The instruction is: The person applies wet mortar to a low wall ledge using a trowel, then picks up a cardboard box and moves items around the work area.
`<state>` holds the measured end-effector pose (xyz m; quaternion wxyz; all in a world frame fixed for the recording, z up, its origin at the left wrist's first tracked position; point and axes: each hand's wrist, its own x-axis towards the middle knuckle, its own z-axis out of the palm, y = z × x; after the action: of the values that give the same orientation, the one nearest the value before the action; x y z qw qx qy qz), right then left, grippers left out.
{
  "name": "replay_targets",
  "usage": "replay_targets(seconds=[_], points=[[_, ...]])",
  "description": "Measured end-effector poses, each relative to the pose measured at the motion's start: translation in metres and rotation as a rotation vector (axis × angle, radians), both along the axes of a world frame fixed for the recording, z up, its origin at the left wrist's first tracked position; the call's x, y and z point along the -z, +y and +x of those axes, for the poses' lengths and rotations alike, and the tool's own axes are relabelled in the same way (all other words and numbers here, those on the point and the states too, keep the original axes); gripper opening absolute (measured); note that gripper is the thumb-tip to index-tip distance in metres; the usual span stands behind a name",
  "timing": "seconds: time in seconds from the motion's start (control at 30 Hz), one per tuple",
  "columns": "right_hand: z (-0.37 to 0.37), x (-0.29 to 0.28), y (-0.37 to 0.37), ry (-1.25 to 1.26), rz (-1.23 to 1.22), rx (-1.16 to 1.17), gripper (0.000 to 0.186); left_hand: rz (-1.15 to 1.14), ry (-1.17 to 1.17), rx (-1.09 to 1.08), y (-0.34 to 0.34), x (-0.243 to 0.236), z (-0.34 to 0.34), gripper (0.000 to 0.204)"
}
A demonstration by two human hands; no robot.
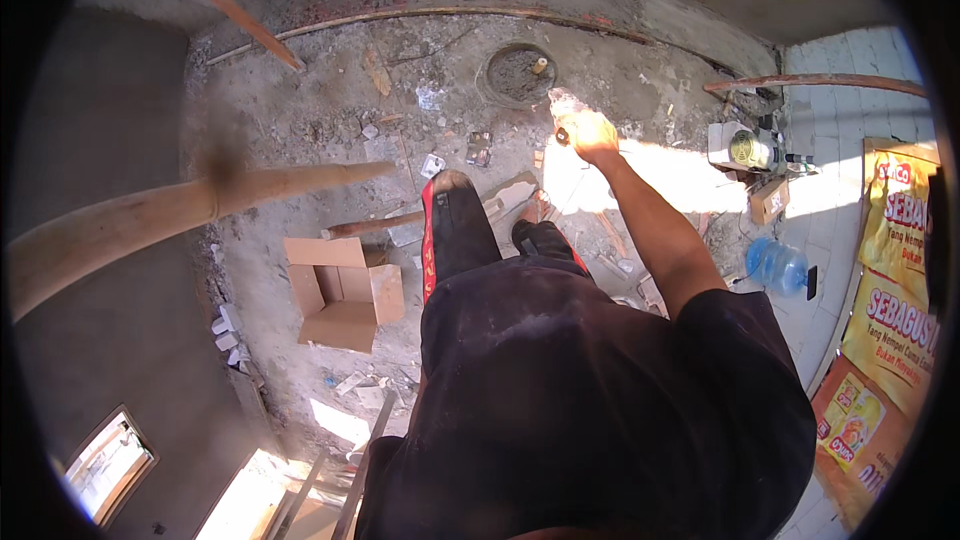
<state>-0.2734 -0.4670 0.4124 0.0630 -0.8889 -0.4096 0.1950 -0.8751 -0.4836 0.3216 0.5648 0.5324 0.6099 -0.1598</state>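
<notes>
Floor (325, 115), indistinct tool (562, 136) in right hand (591, 132).

Colour record. Shirt (620, 390): black, one pale greyish smudge. Trousers (462, 225): black, red side stripe with lighter markings on the left leg. Right hand (592, 132): round end of the gripped handle (562, 136) is black. Far basin (484, 80): grey rim; mortar (513, 80) inside, darker grey; small stub (540, 66), pale yellow. Floor (270, 120): mottled grey, glaring white where sunlit. Carton (337, 326): plain tan. Left pole (120, 218): light tan. Right: bottle (776, 266), translucent blue; tiles (850, 55), bluish white, thin darker lines; banners (880, 300), yellow and orange, red and white lettering.
</notes>
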Motion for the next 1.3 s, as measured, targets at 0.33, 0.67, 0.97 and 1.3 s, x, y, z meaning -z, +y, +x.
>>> replay_targets(seconds=[0.33,0.67,0.97,1.3], points=[[0.053,0.021,0.069,0.084,0.088,0.024,0.024,0.008,0.042,0.091,0.173,0.005,0.105,0.035],[0.008,0.003,0.103,-0.031,0.347,0.503,0.024,0.097,-0.322,0.124,0.475,0.004,0.372,0.04],[-0.003,-0.007,0.169,-0.057,0.58,0.774,0.017,-0.339,-0.343,0.731,0.422,-0.07,0.556,0.044],[0.006,0.003,0.174,0.207,0.477,0.775,0.027,-0.825,-0.243,0.413,0.383,-0.035,0.577,0.078]])
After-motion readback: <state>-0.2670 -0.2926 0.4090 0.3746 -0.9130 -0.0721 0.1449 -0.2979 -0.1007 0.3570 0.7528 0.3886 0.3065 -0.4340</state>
